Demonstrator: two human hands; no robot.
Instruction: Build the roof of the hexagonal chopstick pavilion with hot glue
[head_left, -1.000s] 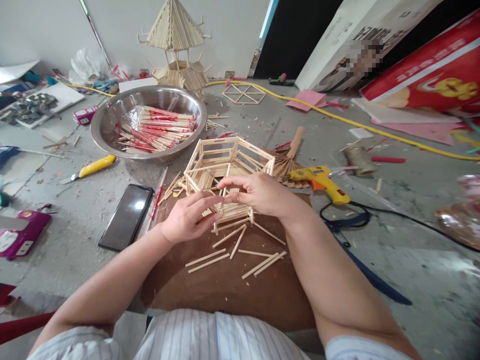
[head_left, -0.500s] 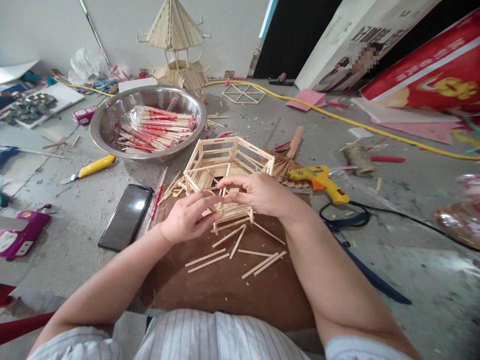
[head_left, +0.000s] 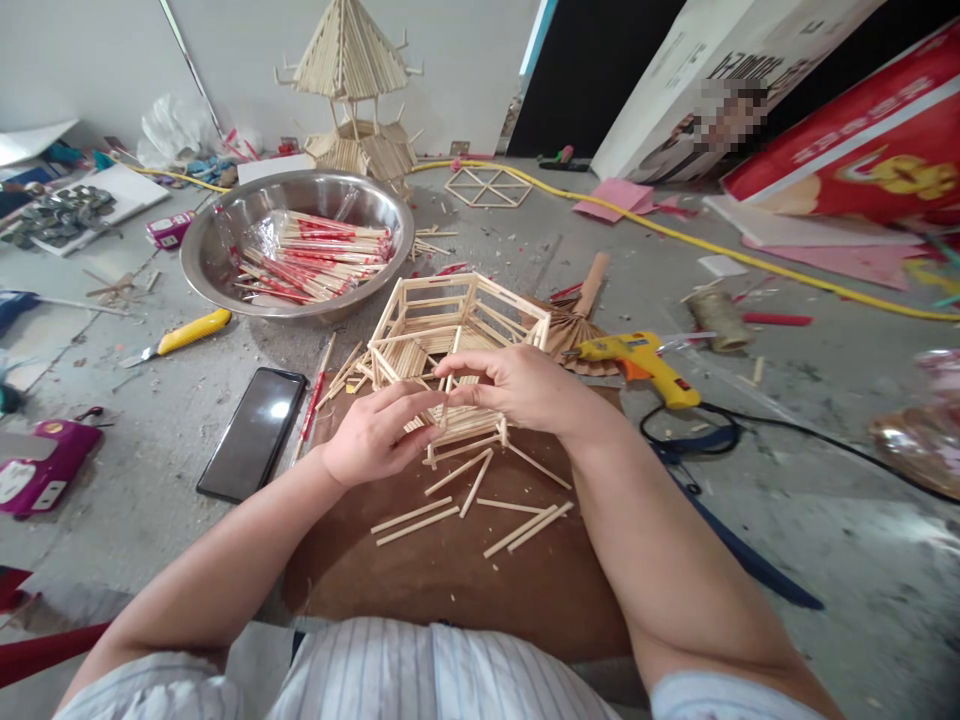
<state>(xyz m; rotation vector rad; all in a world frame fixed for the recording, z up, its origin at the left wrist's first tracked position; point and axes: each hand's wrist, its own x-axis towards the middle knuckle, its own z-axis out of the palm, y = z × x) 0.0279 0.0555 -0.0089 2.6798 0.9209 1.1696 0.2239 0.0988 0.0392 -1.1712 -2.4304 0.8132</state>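
Both hands meet at the front of a model frame (head_left: 472, 290) built of pale wooden sticks, open at the top with several sides. My right hand (head_left: 521, 390) is closed, thumb and fingertips pinching a short upright wooden stick (head_left: 448, 384). From the other side, my left hand (head_left: 384, 430) has its fingertips closed on the lower part of that stick; its exact contact is partly hidden. Several loose cut sticks (head_left: 417, 527) lie on the brown board (head_left: 442, 600) in front of the model.
A steel basin (head_left: 196, 262) holds wrapped chopsticks. A phone (head_left: 251, 435) and a yellow utility knife (head_left: 191, 332) lie left; a yellow glue gun (head_left: 637, 360) with a black cord lies right. Behind stands a stick pagoda (head_left: 346, 65), with a flat hexagonal stick frame (head_left: 487, 188) beside it.
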